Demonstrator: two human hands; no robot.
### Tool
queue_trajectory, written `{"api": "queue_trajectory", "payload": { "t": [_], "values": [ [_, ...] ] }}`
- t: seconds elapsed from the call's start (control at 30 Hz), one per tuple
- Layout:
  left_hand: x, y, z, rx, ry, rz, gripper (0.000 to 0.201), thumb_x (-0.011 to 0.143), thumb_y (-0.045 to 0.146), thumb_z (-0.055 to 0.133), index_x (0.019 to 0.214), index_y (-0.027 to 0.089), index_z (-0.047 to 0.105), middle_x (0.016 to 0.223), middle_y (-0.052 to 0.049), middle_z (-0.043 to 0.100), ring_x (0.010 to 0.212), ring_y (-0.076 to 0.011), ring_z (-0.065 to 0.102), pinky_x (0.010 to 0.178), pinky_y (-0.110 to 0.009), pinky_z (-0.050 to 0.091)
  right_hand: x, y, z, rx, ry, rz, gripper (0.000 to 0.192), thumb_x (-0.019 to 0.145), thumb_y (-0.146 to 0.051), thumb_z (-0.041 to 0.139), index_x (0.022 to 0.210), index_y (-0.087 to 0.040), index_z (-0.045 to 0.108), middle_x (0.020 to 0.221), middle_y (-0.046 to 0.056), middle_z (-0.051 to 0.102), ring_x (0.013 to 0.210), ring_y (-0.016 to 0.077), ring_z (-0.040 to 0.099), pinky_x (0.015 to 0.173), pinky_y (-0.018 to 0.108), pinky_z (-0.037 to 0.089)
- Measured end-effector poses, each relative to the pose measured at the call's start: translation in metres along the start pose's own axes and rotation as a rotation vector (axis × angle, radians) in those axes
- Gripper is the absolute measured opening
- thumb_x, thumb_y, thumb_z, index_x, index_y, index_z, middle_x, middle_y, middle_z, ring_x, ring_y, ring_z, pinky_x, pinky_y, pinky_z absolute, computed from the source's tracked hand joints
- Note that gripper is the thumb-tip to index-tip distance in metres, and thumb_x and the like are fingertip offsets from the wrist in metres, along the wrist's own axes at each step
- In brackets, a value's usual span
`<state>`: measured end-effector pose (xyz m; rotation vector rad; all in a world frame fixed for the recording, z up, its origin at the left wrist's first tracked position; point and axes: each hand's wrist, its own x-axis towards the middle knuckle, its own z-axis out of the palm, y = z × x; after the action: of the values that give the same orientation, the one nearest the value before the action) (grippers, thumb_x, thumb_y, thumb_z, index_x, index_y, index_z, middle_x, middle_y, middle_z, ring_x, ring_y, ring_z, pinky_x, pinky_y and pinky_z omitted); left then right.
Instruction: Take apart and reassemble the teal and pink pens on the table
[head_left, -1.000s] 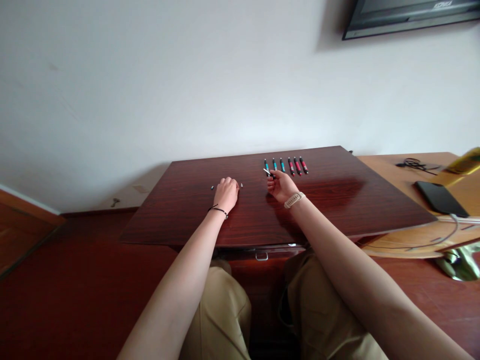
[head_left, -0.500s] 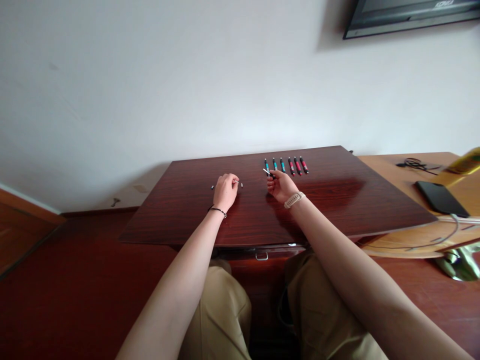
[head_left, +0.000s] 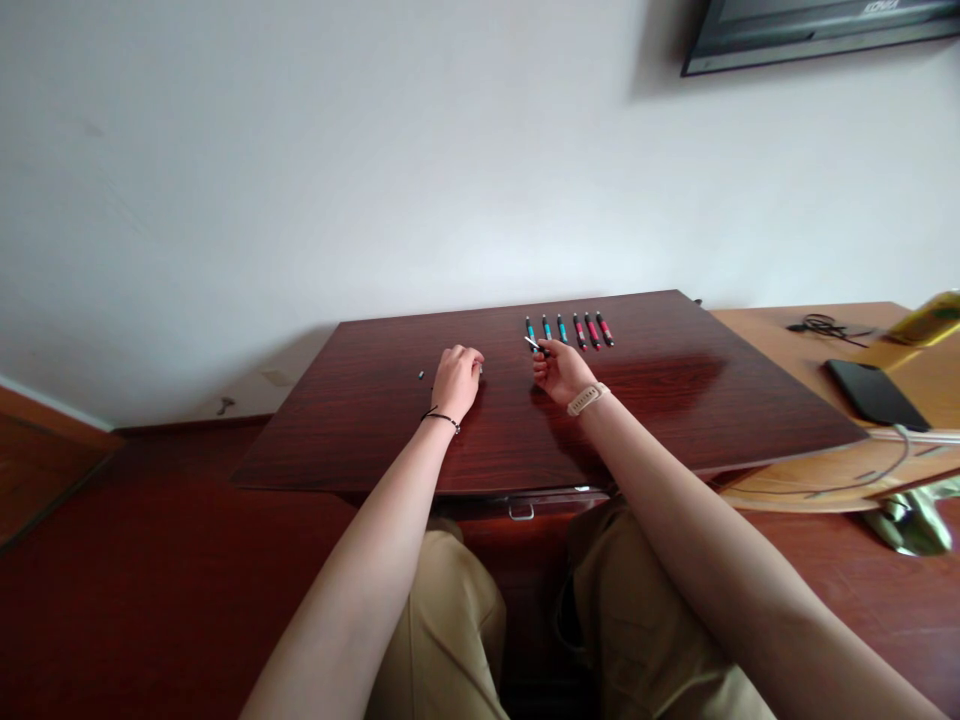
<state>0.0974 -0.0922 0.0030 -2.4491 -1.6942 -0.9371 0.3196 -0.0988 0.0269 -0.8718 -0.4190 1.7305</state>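
My right hand (head_left: pixel 562 374) is closed round a slim black-and-white pen part (head_left: pixel 532 343), its pale end pointing up and left. My left hand (head_left: pixel 458 380) rests low over the table to the left, palm down, fingers bent together. A small light piece (head_left: pixel 481 369) shows at its fingertips; whether they grip it is hidden. Left of that hand lies another small dark-and-white piece (head_left: pixel 421 375). Beyond my right hand, blue pens (head_left: pixel 547 329) and red pens (head_left: pixel 592 331) with black ends lie in a row, side by side.
The dark red-brown table (head_left: pixel 360 420) stands against a white wall. On its right, a lighter wooden desk (head_left: pixel 757 345) carries a black phone (head_left: pixel 876 393), a coiled cable (head_left: pixel 821 325) and a yellow object (head_left: pixel 926 320). A wall-mounted screen (head_left: pixel 810 40) hangs above.
My left hand has moved slightly right, onto the small light piece, and the piece on its left now lies farther from it. My right hand holds nearly still with the pen part.
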Motion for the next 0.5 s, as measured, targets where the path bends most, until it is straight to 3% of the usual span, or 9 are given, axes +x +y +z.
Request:
{"api": "queue_trajectory", "payload": {
  "t": [0.5],
  "values": [
    [0.0011,0.0011,0.0006,0.012,-0.021,-0.006,0.027,0.105,0.014,0.049,0.105,0.023,0.075,0.113,-0.011,0.069,0.116,-0.03,0.058,0.105,-0.044,0.051,0.0017,0.0007,-0.0013,-0.006,0.003,-0.008,0.022,0.101,-0.02,0.061,0.083,-0.022,0.049,0.061,-0.005,0.051,0.045,0.0078,0.041,0.038,0.014,0.036]
  ]
}}
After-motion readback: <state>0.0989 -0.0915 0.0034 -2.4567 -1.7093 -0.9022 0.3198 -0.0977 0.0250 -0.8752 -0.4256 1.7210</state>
